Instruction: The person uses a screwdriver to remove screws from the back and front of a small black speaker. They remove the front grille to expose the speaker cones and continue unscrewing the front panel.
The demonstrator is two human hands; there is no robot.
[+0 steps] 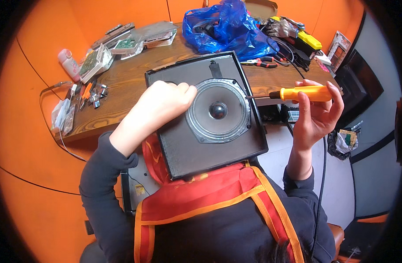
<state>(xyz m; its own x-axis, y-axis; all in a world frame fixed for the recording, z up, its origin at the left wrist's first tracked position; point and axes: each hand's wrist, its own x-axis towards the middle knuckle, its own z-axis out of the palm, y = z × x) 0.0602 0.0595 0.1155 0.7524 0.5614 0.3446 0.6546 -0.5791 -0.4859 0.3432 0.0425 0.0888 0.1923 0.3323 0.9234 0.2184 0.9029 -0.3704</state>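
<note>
A black speaker box [214, 159] leans between my lap and the table's front edge. In its grey front panel sits a round speaker [208, 120] with a shiny dark dome. My left hand [172, 100] is closed at the speaker's left rim; its fingertips are hidden, so what they grip cannot be made out. My right hand [313, 114] holds a screwdriver [305, 93] by its yellow handle, thumb and fingers around it. The shaft points left, its tip at the right edge of the speaker's frame.
On the wooden table [135, 74] lie a blue plastic bag [227, 33], pliers [262, 62], grey gloves [283, 28] and white-cased circuit boards [97, 62]. A pink bottle [69, 65] stands at the left. A black cable [322, 188] hangs beside my right arm.
</note>
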